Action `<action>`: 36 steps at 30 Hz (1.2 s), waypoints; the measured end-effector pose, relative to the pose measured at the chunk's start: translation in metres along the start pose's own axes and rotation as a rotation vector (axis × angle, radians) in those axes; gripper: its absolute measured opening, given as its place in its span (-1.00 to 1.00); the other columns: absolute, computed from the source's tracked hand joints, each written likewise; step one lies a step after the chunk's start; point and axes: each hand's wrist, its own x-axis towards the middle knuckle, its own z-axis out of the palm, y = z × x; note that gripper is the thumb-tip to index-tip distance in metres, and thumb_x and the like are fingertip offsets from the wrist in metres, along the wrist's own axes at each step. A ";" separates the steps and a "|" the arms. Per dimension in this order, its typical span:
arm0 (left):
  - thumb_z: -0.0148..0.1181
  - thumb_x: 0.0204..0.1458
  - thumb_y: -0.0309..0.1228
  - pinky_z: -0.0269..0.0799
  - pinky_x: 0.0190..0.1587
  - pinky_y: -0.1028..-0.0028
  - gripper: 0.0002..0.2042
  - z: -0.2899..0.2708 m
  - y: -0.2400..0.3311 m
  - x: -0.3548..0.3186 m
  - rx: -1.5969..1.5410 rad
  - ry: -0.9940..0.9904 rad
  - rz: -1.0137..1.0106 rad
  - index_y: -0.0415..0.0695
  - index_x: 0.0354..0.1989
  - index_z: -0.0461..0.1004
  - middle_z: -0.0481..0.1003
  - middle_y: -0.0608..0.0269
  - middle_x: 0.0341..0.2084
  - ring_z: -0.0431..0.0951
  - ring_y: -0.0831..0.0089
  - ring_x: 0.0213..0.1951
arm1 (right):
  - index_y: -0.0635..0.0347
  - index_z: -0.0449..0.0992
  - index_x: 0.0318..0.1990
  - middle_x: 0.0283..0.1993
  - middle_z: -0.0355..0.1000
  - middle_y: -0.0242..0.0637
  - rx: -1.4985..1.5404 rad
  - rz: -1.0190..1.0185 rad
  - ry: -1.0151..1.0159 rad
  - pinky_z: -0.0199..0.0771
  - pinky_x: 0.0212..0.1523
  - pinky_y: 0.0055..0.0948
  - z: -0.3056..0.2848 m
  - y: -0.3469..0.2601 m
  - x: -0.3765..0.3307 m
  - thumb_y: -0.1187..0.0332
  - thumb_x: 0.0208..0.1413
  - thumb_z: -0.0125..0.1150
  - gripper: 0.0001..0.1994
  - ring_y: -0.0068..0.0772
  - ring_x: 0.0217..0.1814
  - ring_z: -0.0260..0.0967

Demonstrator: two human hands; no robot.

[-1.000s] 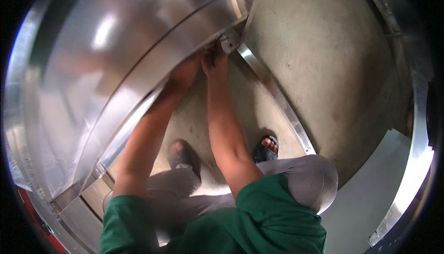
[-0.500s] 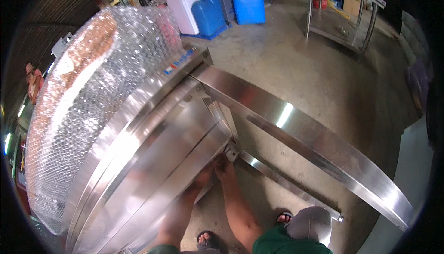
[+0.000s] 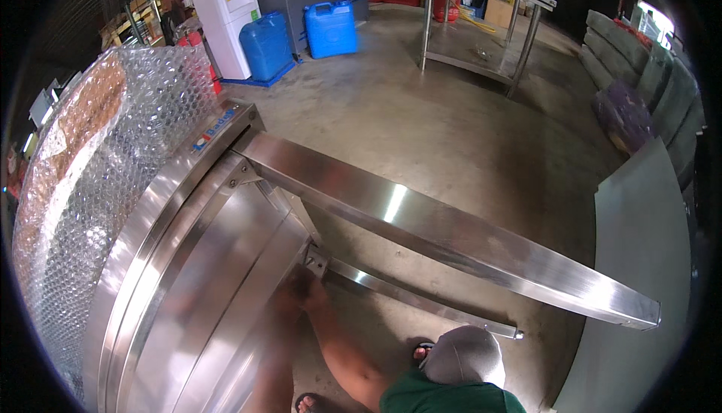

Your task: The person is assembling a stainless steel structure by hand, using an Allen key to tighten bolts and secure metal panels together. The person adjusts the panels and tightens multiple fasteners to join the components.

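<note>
A large stainless-steel frame on its side [image 3: 162, 210], with a broad flat metal panel [image 3: 226, 255], stands before me. A wide steel leg [image 3: 421, 221] sticks out from its upper corner toward the right. Lower down, a thinner steel bar [image 3: 414, 304] runs out from a small bracket [image 3: 316, 260]. My right hand [image 3: 304, 291] is at the panel's edge, just below that bracket, its fingers lost in shadow. Close beside it is my left hand [image 3: 283, 299], blurred and dark against the shiny metal. What either hand grips does not show.
Bubble wrap [image 3: 83, 187] covers the frame's left side. Behind stand a white water dispenser [image 3: 226, 18], blue jugs [image 3: 331, 31] and a steel table [image 3: 481, 71]. At right are a grey panel [image 3: 639, 247], stacked grey slabs [image 3: 662, 86] and a purple-wrapped bundle [image 3: 624, 116].
My view has turned to the right, so the frame and background sit farther left. Both hands stay by the bracket. More of the grey slabs and panel shows at right.
</note>
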 end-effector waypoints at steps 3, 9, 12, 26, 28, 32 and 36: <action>0.06 0.24 -0.18 0.44 0.06 0.05 -0.66 0.014 -0.007 -0.005 -0.010 0.010 -0.009 -0.14 0.00 0.55 0.58 -0.05 -0.12 0.56 -0.07 -0.06 | 0.26 0.46 0.01 -0.19 0.49 -0.24 0.118 0.140 -0.096 0.57 -0.11 -0.34 -0.002 -0.010 -0.003 0.27 0.34 0.05 -0.75 -0.29 -0.20 0.47; 0.10 0.23 -0.27 0.47 0.04 0.09 -0.69 0.074 -0.078 -0.027 -0.091 -0.018 -0.080 -0.18 0.03 0.53 0.59 -0.05 -0.10 0.59 0.00 -0.09 | 0.23 0.47 0.03 -0.16 0.50 -0.29 -0.372 -0.150 0.201 0.56 -0.04 -0.33 -0.004 -0.007 -0.008 0.29 0.31 0.11 -0.75 -0.31 -0.11 0.46; 0.12 0.21 -0.33 0.49 -0.02 0.12 -0.71 0.094 -0.107 -0.041 0.029 0.205 0.161 -0.20 0.02 0.52 0.60 -0.02 -0.12 0.60 0.04 -0.13 | 0.24 0.47 0.08 -0.05 0.50 -0.25 -0.325 -0.104 0.330 0.48 0.09 -0.23 -0.008 -0.003 -0.002 0.30 0.30 0.09 -0.71 -0.27 0.01 0.43; -0.03 0.28 -0.40 0.43 -0.41 0.36 -0.82 0.091 -0.060 -0.004 -1.509 0.043 -1.031 -0.17 -0.22 0.50 0.52 0.21 -0.40 0.53 0.35 -0.40 | 0.16 0.52 -0.08 -0.19 0.51 -0.28 -0.272 0.060 -0.253 0.47 -0.09 -0.31 -0.002 -0.014 -0.014 0.22 0.39 -0.03 -0.75 -0.34 -0.15 0.42; 0.00 0.28 -0.40 0.43 -0.43 0.37 -0.84 0.073 -0.040 0.004 -1.297 0.061 -1.295 -0.19 -0.20 0.50 0.52 0.20 -0.40 0.53 0.35 -0.40 | 0.14 0.52 -0.11 -0.20 0.50 -0.30 -0.209 0.105 -0.331 0.47 -0.17 -0.34 -0.010 -0.011 -0.010 0.20 0.40 -0.03 -0.75 -0.39 -0.21 0.42; 0.07 0.25 -0.39 0.50 -0.26 0.28 -0.80 0.045 -0.002 -0.001 -0.496 0.121 -0.661 -0.15 -0.04 0.51 0.57 0.12 -0.28 0.56 0.26 -0.29 | 0.15 0.45 0.02 -0.25 0.49 -0.32 -0.229 -0.130 0.097 0.46 -0.44 -0.50 -0.019 0.004 0.005 0.16 0.40 -0.06 -0.71 -0.43 -0.31 0.45; 0.06 0.22 -0.40 0.48 -0.02 0.24 -0.64 0.038 -0.003 -0.020 0.024 0.075 0.034 0.03 0.20 0.47 0.59 0.13 -0.06 0.58 0.25 -0.05 | 0.18 0.43 0.08 -0.24 0.48 -0.33 -0.407 -0.138 0.301 0.46 -0.35 -0.49 -0.017 -0.001 0.005 0.17 0.41 -0.07 -0.68 -0.42 -0.27 0.46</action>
